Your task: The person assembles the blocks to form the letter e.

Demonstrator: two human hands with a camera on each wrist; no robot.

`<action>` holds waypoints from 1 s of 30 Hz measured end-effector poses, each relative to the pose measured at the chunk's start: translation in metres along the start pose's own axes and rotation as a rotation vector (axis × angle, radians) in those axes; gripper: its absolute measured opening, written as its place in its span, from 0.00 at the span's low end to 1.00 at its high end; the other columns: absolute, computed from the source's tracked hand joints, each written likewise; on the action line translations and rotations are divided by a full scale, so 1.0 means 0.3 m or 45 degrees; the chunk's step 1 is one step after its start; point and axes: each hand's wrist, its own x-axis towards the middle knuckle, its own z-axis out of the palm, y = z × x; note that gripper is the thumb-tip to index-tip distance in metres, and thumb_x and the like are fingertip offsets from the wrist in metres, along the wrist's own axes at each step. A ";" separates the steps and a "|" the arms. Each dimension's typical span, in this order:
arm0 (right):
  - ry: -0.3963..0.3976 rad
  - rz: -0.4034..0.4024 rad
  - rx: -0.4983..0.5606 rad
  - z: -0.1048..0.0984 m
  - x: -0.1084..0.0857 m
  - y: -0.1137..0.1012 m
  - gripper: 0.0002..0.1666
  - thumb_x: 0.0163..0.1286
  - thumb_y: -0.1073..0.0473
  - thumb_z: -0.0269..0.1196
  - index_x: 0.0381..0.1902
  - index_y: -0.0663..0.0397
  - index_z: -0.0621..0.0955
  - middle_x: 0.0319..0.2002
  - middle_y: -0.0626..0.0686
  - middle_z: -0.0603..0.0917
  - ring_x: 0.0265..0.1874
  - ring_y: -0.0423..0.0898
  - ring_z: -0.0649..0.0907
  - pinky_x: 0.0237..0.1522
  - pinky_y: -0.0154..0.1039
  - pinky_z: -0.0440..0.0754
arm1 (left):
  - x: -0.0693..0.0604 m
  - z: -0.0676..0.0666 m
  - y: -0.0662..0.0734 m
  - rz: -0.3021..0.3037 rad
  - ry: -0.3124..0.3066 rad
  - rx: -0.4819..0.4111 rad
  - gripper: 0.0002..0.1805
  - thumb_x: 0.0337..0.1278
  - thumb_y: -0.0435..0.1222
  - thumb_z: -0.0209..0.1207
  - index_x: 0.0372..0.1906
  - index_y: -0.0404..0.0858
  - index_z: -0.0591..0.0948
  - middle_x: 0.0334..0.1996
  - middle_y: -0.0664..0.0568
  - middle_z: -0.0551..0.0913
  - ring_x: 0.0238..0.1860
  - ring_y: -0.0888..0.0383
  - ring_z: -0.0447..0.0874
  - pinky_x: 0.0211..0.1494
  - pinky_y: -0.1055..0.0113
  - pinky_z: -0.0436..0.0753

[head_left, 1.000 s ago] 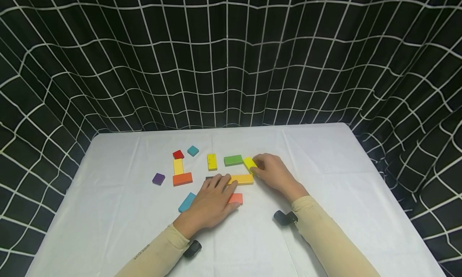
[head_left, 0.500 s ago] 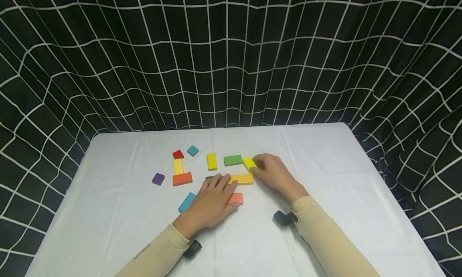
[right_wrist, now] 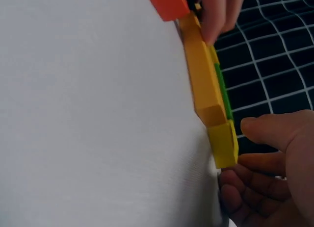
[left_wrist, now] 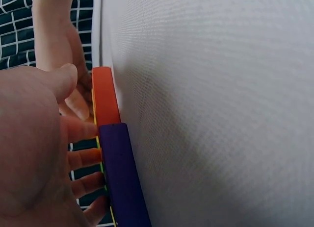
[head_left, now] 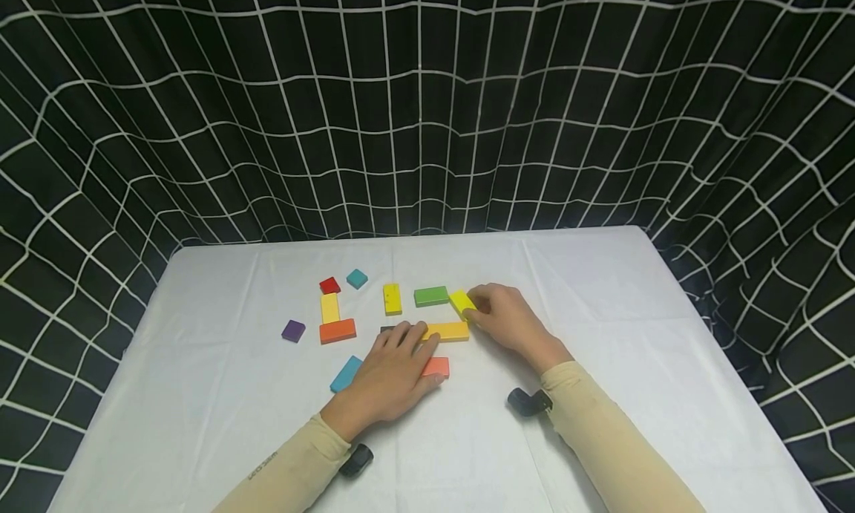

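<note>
Yellow block: lies at an angle on the white-covered tabletop, a little right of centre and nearer the far edge, its right side pinched between the thumb and index finger of my right hand. Its near end appears to meet the right end of the amber block; its far end is just beside the green block. My left hand is laid palm down, fingers spread, grasping nothing, fingertips over the left part of the amber block and the black block, thumb by the coral block, which it partly hides. The blue block pokes out on the left side of that hand. Left wrist view: a long purple bar below my fingers; its head-view match cannot be told. Toward the far edge, a second yellow piece stands alone. Toward the far left corner, a red block, cream block and orange block form a column, a teal block near its far end; a violet block lies nearest the left edge.
</note>
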 end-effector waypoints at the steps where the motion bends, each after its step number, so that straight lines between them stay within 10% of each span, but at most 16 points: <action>1: 0.000 -0.001 0.010 -0.004 0.001 0.002 0.29 0.75 0.52 0.72 0.66 0.62 0.84 0.57 0.59 0.88 0.57 0.56 0.86 0.63 0.56 0.83 | 0.001 0.000 0.000 -0.001 -0.002 -0.003 0.41 0.83 0.63 0.46 0.87 0.45 0.63 0.85 0.44 0.60 0.83 0.41 0.55 0.84 0.42 0.56; 30: -0.172 -0.144 -0.016 -0.054 0.180 -0.118 0.22 0.73 0.61 0.70 0.63 0.52 0.88 0.59 0.54 0.87 0.59 0.55 0.83 0.67 0.55 0.80 | 0.002 0.006 0.005 -0.030 -0.014 0.015 0.41 0.82 0.64 0.46 0.87 0.46 0.62 0.85 0.45 0.58 0.84 0.41 0.54 0.84 0.41 0.55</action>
